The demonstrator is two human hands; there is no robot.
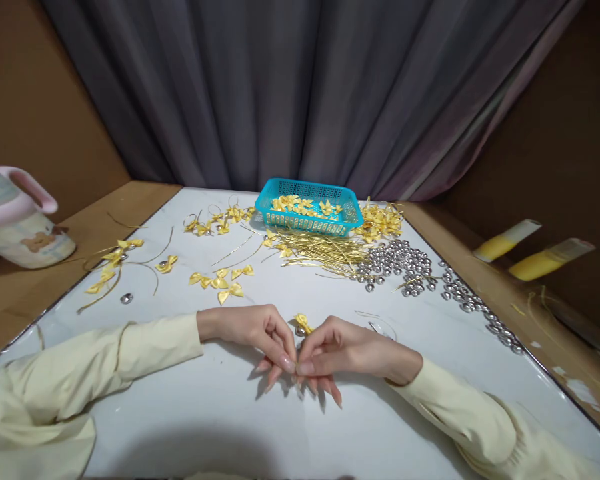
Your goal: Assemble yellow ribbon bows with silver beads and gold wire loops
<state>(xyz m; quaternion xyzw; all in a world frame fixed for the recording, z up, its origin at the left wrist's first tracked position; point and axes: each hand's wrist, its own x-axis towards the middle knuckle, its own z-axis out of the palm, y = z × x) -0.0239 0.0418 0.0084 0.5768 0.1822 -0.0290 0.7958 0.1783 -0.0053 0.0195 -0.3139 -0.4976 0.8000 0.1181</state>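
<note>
- Your left hand point(253, 331) and right hand point(343, 347) meet fingertip to fingertip low on the white desk point(220, 413), wrists resting on it.
- Both hands are pinched on one yellow ribbon bow point(303, 323), which stands up just above the touching fingertips.
- Loose bows point(223, 283) lie toward 11 o'clock of your hands.
- The blue basket point(307, 207), holding more bows, sits at 12 o'clock, with gold wires point(325, 250) in front of it.
- Silver beads point(400, 263) are heaped at 1 o'clock.
- A pink-lidded jug point(17, 220) stands at 10 o'clock, off the white surface.
</note>
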